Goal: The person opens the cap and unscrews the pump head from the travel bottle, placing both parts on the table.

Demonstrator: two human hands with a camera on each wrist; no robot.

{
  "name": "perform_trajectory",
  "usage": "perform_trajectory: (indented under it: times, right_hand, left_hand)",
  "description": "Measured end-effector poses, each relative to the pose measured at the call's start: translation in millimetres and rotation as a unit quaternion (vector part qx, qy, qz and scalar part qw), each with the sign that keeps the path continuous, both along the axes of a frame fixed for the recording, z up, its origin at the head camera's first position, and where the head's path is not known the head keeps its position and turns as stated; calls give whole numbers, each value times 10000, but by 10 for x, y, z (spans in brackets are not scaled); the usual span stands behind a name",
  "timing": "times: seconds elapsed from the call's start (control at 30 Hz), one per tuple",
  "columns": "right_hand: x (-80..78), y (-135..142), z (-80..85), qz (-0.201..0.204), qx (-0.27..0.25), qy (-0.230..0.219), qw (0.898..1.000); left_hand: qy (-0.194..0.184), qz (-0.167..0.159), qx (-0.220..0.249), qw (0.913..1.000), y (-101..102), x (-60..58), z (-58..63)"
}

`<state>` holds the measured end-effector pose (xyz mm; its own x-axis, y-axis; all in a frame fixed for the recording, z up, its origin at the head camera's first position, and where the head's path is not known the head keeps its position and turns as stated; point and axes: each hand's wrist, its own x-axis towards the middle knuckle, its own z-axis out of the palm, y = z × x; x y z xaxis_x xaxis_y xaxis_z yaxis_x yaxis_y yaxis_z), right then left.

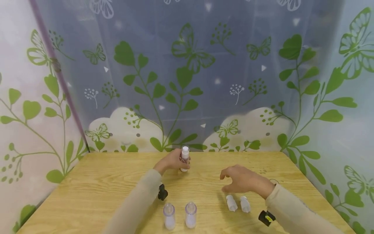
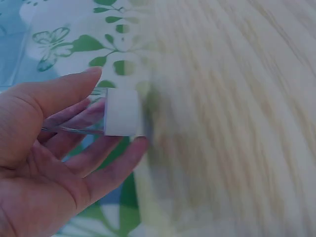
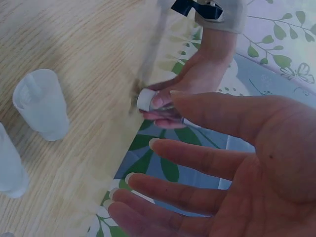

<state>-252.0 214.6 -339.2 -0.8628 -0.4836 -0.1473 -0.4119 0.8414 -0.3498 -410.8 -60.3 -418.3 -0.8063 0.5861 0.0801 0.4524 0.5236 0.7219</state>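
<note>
My left hand point(image 1: 173, 160) grips a small clear bottle point(image 1: 185, 155) with a white top near the table's back edge. It stands upright in the head view. From the left wrist, its white base point(image 2: 121, 112) shows past the thumb and fingers, close over the wood. My right hand point(image 1: 242, 179) hovers to the right with fingers spread and loosely bent, holding nothing. Just below it in the head view are two white translucent cup-like pieces, the left piece point(image 1: 231, 203) and the right piece point(image 1: 245, 204).
Two clear bottles with purple rims, a left one point(image 1: 169, 217) and a right one point(image 1: 191, 215), stand at the table's front middle. The wooden table point(image 1: 111, 175) meets a patterned curtain point(image 1: 152, 74) at the back, with more patterned cloth on both sides.
</note>
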Motion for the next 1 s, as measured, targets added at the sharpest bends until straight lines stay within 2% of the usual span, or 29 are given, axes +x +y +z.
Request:
perform_trajectory:
  times: [0.17, 0.37, 0.47, 0.7, 0.87, 1.0]
  right_hand:
    - [9, 23, 81, 123, -226, 66, 9996]
    - [41, 41, 137, -54, -800, -250, 9965]
    - [81, 77, 170, -96, -971, -202, 9950]
    - [200, 137, 198, 27, -1222, 31, 9925]
    - [275, 131, 190, 11, -1375, 62, 9905]
    - [322, 95, 176, 41, -1484, 152, 9888]
  left_hand:
    - [-153, 65, -3, 9999, -249, 111, 133]
    - [63, 50, 71, 9999, -581, 329, 234]
    - [269, 82, 54, 9996, -702, 484, 316]
    - [1116, 48, 49, 9937, -877, 899, 510]
    - [1233, -139, 102, 9922, -948, 1196, 587]
    - [1170, -120, 36, 9931, -973, 1335, 605]
